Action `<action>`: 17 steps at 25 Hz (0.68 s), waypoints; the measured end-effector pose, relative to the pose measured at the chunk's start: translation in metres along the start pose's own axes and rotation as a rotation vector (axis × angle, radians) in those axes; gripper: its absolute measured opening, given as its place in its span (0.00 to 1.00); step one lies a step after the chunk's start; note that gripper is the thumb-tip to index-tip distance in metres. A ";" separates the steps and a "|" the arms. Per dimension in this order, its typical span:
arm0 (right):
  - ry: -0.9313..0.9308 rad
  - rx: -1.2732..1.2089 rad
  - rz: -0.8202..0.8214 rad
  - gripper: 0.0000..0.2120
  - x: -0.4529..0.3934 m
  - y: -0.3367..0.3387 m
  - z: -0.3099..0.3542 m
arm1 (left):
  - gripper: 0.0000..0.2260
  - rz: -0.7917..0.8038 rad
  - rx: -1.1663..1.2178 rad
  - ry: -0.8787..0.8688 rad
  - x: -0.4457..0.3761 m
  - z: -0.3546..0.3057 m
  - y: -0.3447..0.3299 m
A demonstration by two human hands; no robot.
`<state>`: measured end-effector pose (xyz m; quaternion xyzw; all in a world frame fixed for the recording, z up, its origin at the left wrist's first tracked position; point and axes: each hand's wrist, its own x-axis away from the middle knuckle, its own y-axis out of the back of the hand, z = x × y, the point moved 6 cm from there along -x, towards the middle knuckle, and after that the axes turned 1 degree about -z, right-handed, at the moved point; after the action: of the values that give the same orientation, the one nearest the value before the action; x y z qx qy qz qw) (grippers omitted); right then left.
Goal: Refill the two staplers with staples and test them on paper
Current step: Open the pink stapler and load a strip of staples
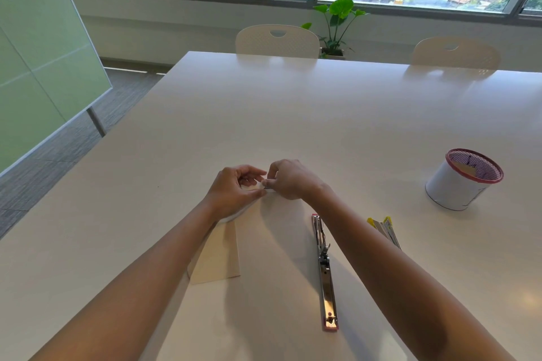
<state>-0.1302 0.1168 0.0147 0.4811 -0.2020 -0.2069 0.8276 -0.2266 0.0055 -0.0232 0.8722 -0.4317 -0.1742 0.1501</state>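
Note:
My left hand [234,189] and my right hand [289,180] meet at the middle of the white table [322,114], their fingertips pinching a small white thing [258,186] between them; what it is I cannot make out. A pink-edged metal stapler [325,271] lies fully opened flat on the table, below my right wrist. A yellow stapler [384,230] lies right of it, partly hidden by my right forearm. A folded sheet of cream paper [218,255] rests under my left forearm.
A white cylindrical holder with a red mesh rim [463,180] stands at the right. Two white chairs [277,41] sit at the table's far edge, with a potted plant [337,26] behind. A green glass board [44,53] stands on the left.

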 end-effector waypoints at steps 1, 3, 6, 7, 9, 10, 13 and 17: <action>-0.003 -0.003 0.011 0.12 0.000 -0.001 0.000 | 0.15 0.001 0.003 -0.002 0.000 0.000 0.000; -0.002 0.000 0.020 0.12 -0.001 -0.002 0.000 | 0.15 -0.002 0.002 -0.005 0.001 -0.001 0.000; 0.023 0.032 0.037 0.12 -0.001 -0.004 0.002 | 0.16 0.002 -0.004 -0.006 0.001 -0.002 0.000; 0.036 0.045 0.050 0.12 -0.001 -0.005 0.002 | 0.16 0.003 -0.006 -0.005 0.001 -0.002 0.000; 0.050 0.065 0.072 0.11 -0.001 -0.006 0.002 | 0.16 0.000 -0.005 0.001 0.001 -0.003 0.000; 0.045 0.060 0.074 0.11 -0.001 -0.004 0.000 | 0.15 -0.001 -0.005 0.002 0.002 -0.003 0.000; 0.013 -0.052 0.066 0.07 -0.003 0.006 -0.006 | 0.15 0.000 -0.021 -0.004 0.003 -0.006 0.001; -0.048 -0.332 0.084 0.05 -0.004 0.011 -0.014 | 0.16 0.007 -0.033 -0.003 0.004 -0.008 0.002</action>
<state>-0.1245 0.1338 0.0176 0.3237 -0.2047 -0.2141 0.8986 -0.2223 0.0027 -0.0162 0.8679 -0.4320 -0.1819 0.1646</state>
